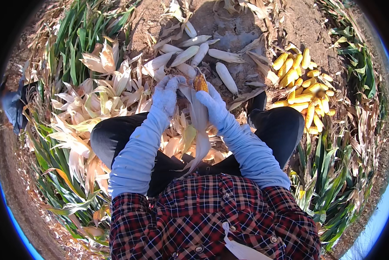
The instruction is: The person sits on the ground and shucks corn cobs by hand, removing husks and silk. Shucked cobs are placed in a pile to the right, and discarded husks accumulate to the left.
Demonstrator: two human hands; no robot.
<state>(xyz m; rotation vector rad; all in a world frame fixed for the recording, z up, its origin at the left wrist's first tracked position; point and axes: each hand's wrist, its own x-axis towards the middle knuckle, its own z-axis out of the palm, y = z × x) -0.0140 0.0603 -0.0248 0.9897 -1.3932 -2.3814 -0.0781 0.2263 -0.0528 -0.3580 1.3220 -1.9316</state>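
Between my hands is a partly husked ear of corn point(200, 83), its yellow kernels showing at the tip. My right hand point(213, 103), in a white glove, holds the ear from its right side, with the thumb across its front. Peeled pale husk leaves point(198, 112) hang from the ear down towards my lap. My left hand point(166, 96), also gloved, is closed at the left of the ear, its fingertips on a thin strip of husk. Just beyond my hands, several ears in pale husks point(184, 57) lie on the soil.
A pile of bare yellow corn ears point(303, 91) lies to the right, past my knee. Loose dry husks point(100, 97) are heaped at the left and between my legs. Cut green corn stalks point(79, 42) flank both sides. A dark plastic bag point(14, 107) is at the far left.
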